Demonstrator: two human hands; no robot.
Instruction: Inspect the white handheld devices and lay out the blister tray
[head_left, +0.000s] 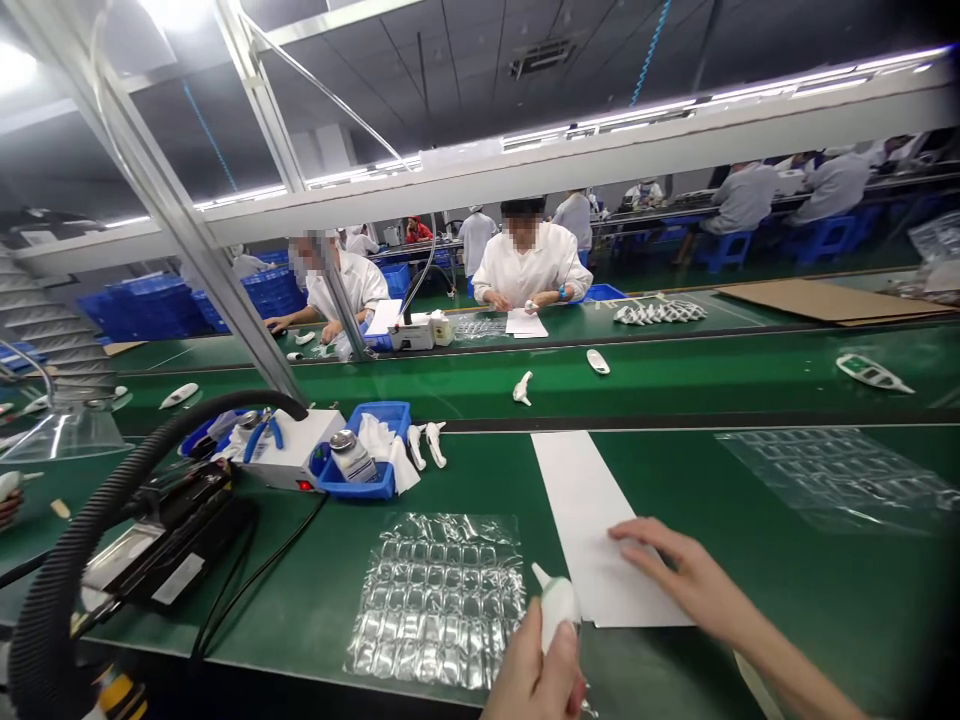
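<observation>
My left hand (pixel 536 670) is wrapped round a white device (pixel 559 603) with a pointed tip, near the table's front edge. To its right, my right hand (pixel 679 570) reaches over a long white paper sheet (pixel 589 510), fingers stretched out and apart, with nothing held in them. Whether its fingertips touch the paper is hard to tell. Left of the held device lies a clear plastic sheet (pixel 442 600) with rows of small pockets.
A blue tray (pixel 360 490) holds a bottle and tissues, beside white curved parts (pixel 435 445). A black hose (pixel 52 560) arches at the left. Behind, a green conveyor (pixel 675 385) carries white parts. Another clear sheet (pixel 840 475) lies right. People sit across.
</observation>
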